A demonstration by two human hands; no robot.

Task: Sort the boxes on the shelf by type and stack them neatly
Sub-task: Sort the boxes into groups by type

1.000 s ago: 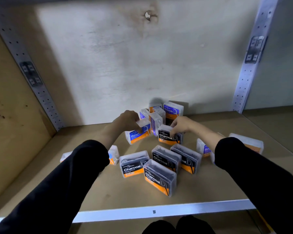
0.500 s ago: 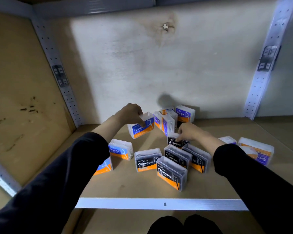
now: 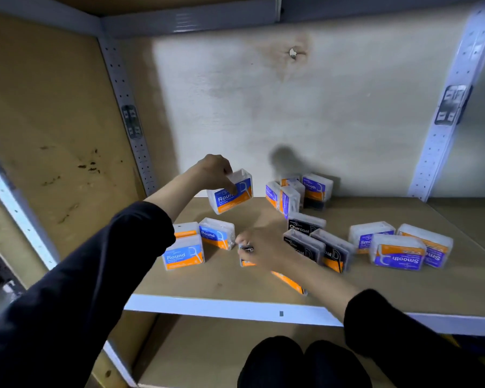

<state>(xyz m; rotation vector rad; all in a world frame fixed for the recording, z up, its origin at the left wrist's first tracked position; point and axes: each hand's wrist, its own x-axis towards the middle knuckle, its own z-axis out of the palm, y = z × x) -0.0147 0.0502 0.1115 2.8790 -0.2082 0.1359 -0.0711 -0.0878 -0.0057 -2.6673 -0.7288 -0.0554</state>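
Observation:
My left hand [image 3: 214, 172] holds a blue and orange Round box [image 3: 233, 195] tilted in the air near the back wall. Two more Round boxes [image 3: 184, 254] [image 3: 218, 233] stand at the left of the shelf [image 3: 445, 289]. My right hand [image 3: 261, 247], blurred, is closed over a black Charcoal box [image 3: 245, 257] in the middle and hides most of it. Three Charcoal boxes [image 3: 305, 224] [image 3: 301, 245] [image 3: 333, 252] stand just right of that hand, and another [image 3: 289, 282] lies under my forearm. Purple Smooth boxes stand at the back [image 3: 317, 187] and at the right [image 3: 396, 254].
The brown side panel [image 3: 53, 135] and a perforated upright [image 3: 129, 121] close the left. Another upright [image 3: 445, 116] runs up the back right. The white front rail [image 3: 207, 306] marks the shelf edge. My knees [image 3: 303, 362] show below it.
My left hand has lifted the Round box up and left, away from the cluster. My right hand has left the rear Charcoal box and moved forward-left onto the front one. The camera has shifted left.

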